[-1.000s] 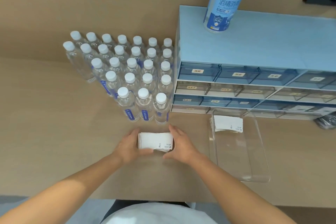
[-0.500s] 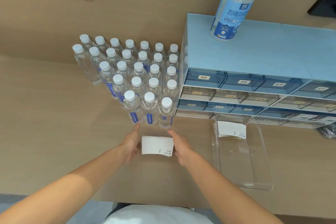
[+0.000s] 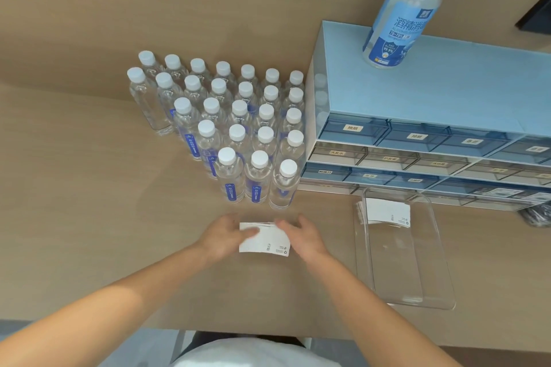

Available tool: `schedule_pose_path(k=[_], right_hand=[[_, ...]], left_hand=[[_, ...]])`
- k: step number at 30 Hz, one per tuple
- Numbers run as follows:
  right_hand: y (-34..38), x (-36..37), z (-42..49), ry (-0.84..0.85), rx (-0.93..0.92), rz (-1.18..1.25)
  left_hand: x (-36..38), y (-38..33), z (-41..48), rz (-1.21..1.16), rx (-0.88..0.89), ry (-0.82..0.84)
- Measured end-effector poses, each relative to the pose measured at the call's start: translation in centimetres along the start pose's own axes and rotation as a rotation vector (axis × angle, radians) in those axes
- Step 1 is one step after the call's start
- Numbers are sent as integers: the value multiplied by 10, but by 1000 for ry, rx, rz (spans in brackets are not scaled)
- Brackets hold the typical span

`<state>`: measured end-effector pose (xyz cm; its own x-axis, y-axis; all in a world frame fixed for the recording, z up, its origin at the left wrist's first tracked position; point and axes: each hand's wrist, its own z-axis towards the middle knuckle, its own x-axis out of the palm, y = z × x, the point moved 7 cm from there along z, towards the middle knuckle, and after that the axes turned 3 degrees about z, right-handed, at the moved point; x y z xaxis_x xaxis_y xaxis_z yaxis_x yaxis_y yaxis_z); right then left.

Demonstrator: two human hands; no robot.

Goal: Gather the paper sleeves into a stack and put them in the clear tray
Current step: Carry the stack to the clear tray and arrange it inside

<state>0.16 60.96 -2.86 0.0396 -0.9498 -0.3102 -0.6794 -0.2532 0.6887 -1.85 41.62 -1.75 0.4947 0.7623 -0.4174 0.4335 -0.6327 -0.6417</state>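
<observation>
Paper sleeves (image 3: 264,240) lie in a loose white stack on the near part of the wooden table (image 3: 89,217), pinched between curled fingers: the left hand (image 3: 222,235) has its thumb over the stack's left edge, the right hand (image 3: 301,235) cups the right. An earlier batch (image 3: 386,213) already sits at the far end of the clear tray (image 3: 417,301), to the right, so this stack remains to be moved. Compared with half a second earlier, both hands have closed in and now overlap the stack's far corners. Bottled water (image 3: 229,164) stands beyond.
</observation>
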Motion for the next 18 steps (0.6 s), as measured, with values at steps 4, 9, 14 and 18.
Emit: schedule_pose_path(k=[4,9,14,18], right_hand=[[21,25,-1,136,-379,-736],[13,49,12,124,-439,-1160],[6,49,12,59,-429,-1108],[4,47,10,45,-398,-1050]], left_hand=[[22,-25,1,719,308,8],[53,-21,32,1029,382,-44],[52,-16,35,1071,371,-39],[51,-17,31,1006,376,-20]])
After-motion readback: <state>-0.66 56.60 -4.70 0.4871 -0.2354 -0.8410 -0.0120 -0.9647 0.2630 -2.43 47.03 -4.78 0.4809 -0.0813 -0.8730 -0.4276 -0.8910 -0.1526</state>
